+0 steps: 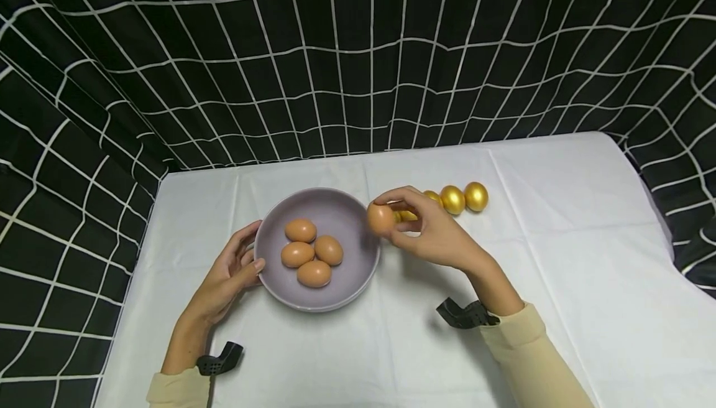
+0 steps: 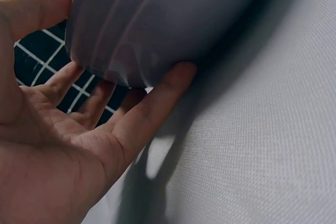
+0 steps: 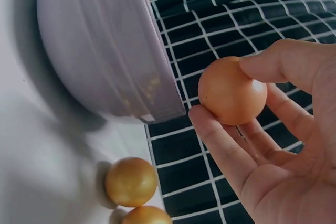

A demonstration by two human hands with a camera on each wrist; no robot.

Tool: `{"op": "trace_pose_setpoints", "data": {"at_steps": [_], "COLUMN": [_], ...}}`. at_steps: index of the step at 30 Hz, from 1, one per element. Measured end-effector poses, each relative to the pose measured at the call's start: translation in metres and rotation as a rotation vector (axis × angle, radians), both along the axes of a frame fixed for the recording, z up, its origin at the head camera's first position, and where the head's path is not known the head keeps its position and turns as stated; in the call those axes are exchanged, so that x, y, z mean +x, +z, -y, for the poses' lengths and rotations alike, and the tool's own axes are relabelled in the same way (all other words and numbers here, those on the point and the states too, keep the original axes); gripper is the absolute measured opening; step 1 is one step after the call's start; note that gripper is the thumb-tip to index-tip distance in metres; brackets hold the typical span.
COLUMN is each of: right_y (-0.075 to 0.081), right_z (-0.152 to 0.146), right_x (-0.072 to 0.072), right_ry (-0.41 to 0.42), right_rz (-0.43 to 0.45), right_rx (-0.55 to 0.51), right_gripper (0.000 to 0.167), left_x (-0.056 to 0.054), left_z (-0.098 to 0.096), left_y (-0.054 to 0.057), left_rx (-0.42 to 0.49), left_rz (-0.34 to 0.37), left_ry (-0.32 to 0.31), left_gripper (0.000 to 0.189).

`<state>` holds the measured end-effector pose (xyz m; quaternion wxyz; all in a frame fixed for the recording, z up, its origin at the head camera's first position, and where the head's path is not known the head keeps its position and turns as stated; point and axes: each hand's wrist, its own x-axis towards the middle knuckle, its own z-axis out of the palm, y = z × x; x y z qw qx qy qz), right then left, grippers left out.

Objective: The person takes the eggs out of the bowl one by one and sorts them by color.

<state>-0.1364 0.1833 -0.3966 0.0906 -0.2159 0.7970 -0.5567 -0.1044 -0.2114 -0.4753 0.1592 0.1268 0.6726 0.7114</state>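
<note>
A mauve bowl [image 1: 319, 204] stands on the white cloth, with several brown eggs [image 1: 314, 273] grouped in its left and middle part. My left hand [image 1: 226, 280] holds the bowl's left side, thumb at the rim and fingers against the outer wall. In the left wrist view, fingertips touch the bowl's wall [image 2: 157, 19]. My right hand [image 1: 439, 234] pinches another brown egg [image 1: 381, 219] between thumb and fingers, over the bowl's right rim. From the right wrist view, this egg [image 3: 231, 93] is held beyond the rim's height, apart from the bowl.
Several golden eggs [image 1: 476, 196] lie in a slanting line right of the bowl, partly hidden behind my right hand. White cloth [image 1: 559, 259] covers the table. A black curtain with a white grid [image 1: 347, 72] hangs behind and at the sides.
</note>
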Motion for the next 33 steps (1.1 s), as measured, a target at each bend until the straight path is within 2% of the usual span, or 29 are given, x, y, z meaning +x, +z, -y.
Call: {"op": "trace_pose_setpoints", "data": {"at_steps": [6,11,18,24,33], "right_y": [-0.011,-0.021,-0.033,-0.033,-0.038], "right_z": [-0.006,-0.013,-0.017,-0.017,-0.012], "right_x": [0.006,0.011,0.011,0.016,0.021], "right_ry": [-0.051,-0.088,-0.122,-0.146,-0.104], "right_rz": [0.035,0.05,0.0,-0.023,-0.076], "right_rx": [-0.037,-0.019,0.093,0.218,0.347], "right_gripper": [0.047,0.047,0.047,0.048,0.044], "left_x": [0.0,-0.001,-0.003,-0.004,-0.003], "left_z": [0.004,0.005,0.005,0.003,0.003], "left_y": [-0.002,-0.005,-0.007,-0.004,-0.005], "left_rx": [0.01,0.012,0.023,0.053,0.05], "left_rz": [-0.005,0.013,0.011,0.022,0.009], "left_ry": [-0.006,-0.015,-0.019,-0.028,-0.026], "left_gripper": [0.074,0.074,0.074,0.074,0.074]}}
